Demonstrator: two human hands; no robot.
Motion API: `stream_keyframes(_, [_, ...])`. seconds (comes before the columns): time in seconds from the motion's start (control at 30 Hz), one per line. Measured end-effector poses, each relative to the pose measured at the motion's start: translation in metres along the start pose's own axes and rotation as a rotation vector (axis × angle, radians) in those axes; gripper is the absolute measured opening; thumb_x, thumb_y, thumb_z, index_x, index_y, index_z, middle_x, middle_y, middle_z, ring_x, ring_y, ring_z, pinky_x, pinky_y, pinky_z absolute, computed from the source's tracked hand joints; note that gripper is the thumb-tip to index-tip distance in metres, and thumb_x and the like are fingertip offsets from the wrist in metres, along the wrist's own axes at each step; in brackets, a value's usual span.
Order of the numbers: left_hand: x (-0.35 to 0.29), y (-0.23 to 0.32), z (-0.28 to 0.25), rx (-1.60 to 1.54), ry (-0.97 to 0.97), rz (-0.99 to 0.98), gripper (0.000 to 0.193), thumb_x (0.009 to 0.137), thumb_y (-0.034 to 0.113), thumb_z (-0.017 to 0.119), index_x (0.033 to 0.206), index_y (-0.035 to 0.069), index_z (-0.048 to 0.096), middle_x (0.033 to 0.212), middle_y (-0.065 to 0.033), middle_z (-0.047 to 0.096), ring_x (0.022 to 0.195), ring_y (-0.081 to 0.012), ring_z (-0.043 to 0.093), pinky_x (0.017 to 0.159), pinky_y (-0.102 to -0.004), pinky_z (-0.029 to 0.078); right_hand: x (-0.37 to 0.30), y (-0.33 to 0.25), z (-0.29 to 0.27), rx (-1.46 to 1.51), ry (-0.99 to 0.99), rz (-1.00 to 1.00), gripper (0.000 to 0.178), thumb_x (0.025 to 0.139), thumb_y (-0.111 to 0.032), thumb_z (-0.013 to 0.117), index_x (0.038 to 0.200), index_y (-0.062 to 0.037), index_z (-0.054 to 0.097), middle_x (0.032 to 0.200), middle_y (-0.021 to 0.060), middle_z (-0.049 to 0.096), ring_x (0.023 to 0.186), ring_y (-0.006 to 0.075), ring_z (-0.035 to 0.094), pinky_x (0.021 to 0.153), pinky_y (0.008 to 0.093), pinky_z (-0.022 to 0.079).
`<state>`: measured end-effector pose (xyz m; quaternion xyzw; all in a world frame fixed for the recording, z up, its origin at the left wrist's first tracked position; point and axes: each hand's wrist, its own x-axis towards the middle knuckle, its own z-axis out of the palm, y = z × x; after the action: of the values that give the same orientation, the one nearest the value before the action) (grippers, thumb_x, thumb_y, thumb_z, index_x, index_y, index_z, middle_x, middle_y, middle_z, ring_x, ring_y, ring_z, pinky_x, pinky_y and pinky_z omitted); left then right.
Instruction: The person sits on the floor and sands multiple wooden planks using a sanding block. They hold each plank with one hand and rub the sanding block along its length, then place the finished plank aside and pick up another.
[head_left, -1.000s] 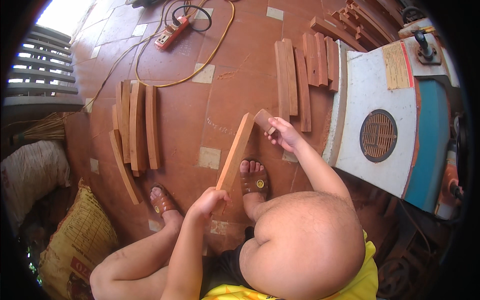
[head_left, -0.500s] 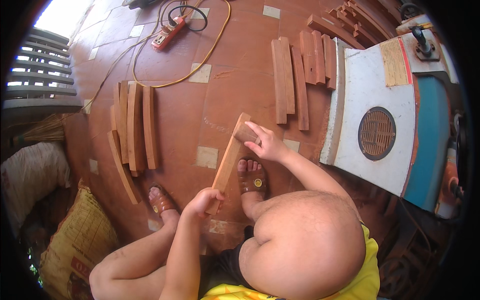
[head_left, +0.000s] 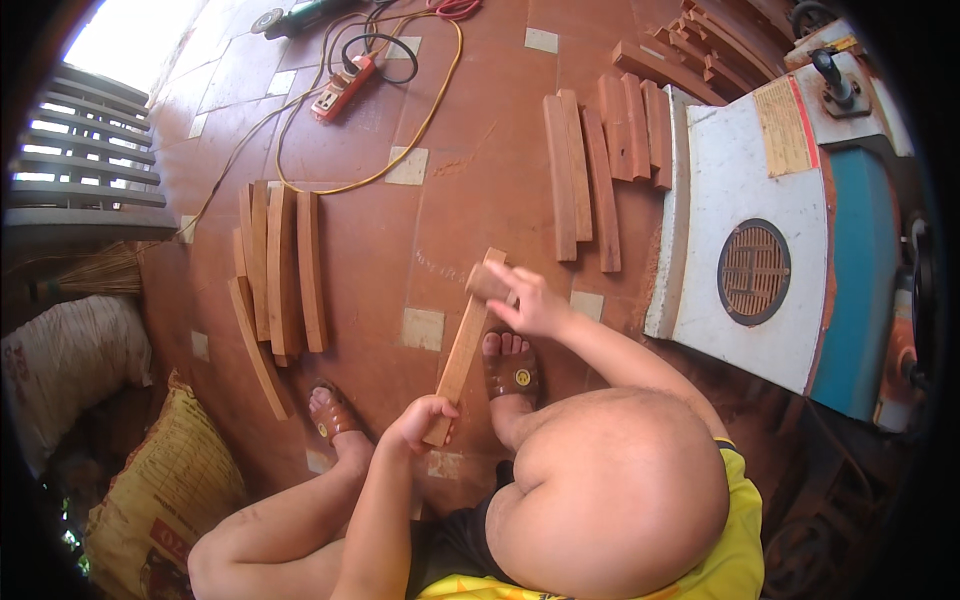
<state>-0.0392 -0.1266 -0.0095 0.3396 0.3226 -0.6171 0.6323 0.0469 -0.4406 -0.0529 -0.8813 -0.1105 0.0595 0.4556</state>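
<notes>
A reddish-brown wooden strip slants away from me above the tiled floor, between my feet. My left hand is closed round its near end. Close to the far end, my right hand grips a small brown block laid across the strip's upper face. That hand and the block are smeared by motion, so what covers the block cannot be made out. The strip's near tip shows just beyond my left fingers.
Wooden strips lie on the left, and more strips on the right beside a white-and-teal machine. A red power strip, cords and a green power tool are farther off. Sacks stand at lower left.
The whole view has shifted slightly, bringing more of the green power tool into sight. My right hand is now blurred, with the block slightly closer to the strip's far end. My left grip stays.
</notes>
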Motion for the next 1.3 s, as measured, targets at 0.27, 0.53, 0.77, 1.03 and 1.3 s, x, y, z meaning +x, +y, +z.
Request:
stream_keyframes(0.27, [-0.004, 0.004, 0.007, 0.047, 0.076, 0.022, 0.016, 0.08, 0.016, 0.064, 0.09, 0.006, 0.057, 0.071, -0.0078, 0.056, 0.061, -0.0218, 0.056, 0.056, -0.0336, 0.048, 0.006, -0.017, 0.007, 0.005, -0.014, 0.05, 0.07, 0.092, -0.029, 0.079, 0.152, -0.005, 0.053, 0.105, 0.0253, 0.071, 0.095, 0.0428, 0.071, 0.085, 0.0466, 0.058])
stream_keyframes(0.53, [0.003, -0.007, 0.019, 0.052, 0.109, 0.047, 0.012, 0.083, 0.015, 0.065, 0.083, 0.004, 0.064, 0.07, -0.0078, 0.06, 0.058, -0.0212, 0.058, 0.054, -0.034, 0.049, 0.004, -0.02, -0.001, -0.02, 0.027, -0.017, 0.066, 0.091, -0.033, 0.078, 0.145, -0.0011, 0.057, 0.113, 0.0296, 0.072, 0.102, 0.0459, 0.072, 0.088, 0.0483, 0.06])
stream_keyframes(0.77, [-0.009, 0.005, 0.023, 0.085, 0.096, 0.049, 0.015, 0.08, 0.018, 0.064, 0.086, 0.005, 0.06, 0.068, -0.0096, 0.058, 0.059, -0.0233, 0.058, 0.055, -0.034, 0.048, -0.02, -0.009, 0.017, 0.02, 0.217, 0.004, 0.068, 0.093, -0.03, 0.077, 0.149, 0.0004, 0.052, 0.117, 0.0324, 0.07, 0.109, 0.0467, 0.071, 0.095, 0.0488, 0.058])
stream_keyframes(1.03, [-0.007, 0.005, 0.023, 0.053, 0.063, 0.035, 0.014, 0.079, 0.017, 0.064, 0.083, 0.005, 0.058, 0.068, -0.0099, 0.058, 0.056, -0.0236, 0.056, 0.055, -0.034, 0.048, -0.004, 0.014, 0.002, 0.008, 0.267, 0.204, 0.067, 0.092, -0.029, 0.078, 0.147, 0.0015, 0.055, 0.117, 0.0307, 0.072, 0.103, 0.0425, 0.074, 0.088, 0.0448, 0.061])
stream_keyframes(1.3, [-0.014, 0.011, 0.035, 0.694, 0.455, 0.103, 0.026, 0.081, 0.023, 0.07, 0.093, -0.001, 0.071, 0.082, -0.0185, 0.071, 0.075, -0.0332, 0.071, 0.069, -0.0411, 0.057, -0.037, -0.079, 0.006, 0.11, -0.253, -0.137, 0.071, 0.089, -0.034, 0.08, 0.148, -0.001, 0.056, 0.11, 0.025, 0.073, 0.094, 0.0403, 0.074, 0.086, 0.0451, 0.062])
